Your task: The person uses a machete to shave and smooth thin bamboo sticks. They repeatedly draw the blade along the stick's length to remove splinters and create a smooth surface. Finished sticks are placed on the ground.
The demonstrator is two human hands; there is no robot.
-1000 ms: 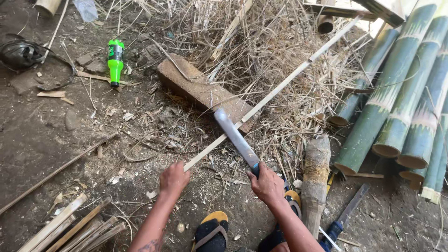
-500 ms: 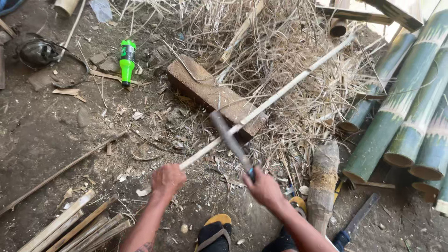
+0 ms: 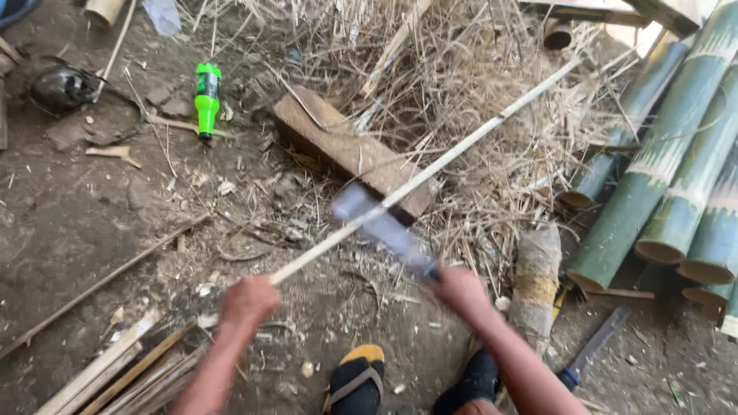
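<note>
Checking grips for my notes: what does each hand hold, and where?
Left hand grips the long pale bamboo strip at its near end; right hand holds the blurred broad-bladed knife by its handle.

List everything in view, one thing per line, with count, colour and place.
bamboo strip: one, pale, slanting from centre to upper right, across the block
knife: one, grey blade, blurred, at the strip
wooden block: one, brown, centre
bottle: one, green, upper left, lying down
bamboo poles: several, green, right
dry shavings: heap, straw-coloured, top centre
split slats: bundle, tan, lower left
second knife: one, blue handle, lower right
sandals: two, black and yellow, bottom
left hand: holds the strip
right hand: holds the knife
</note>
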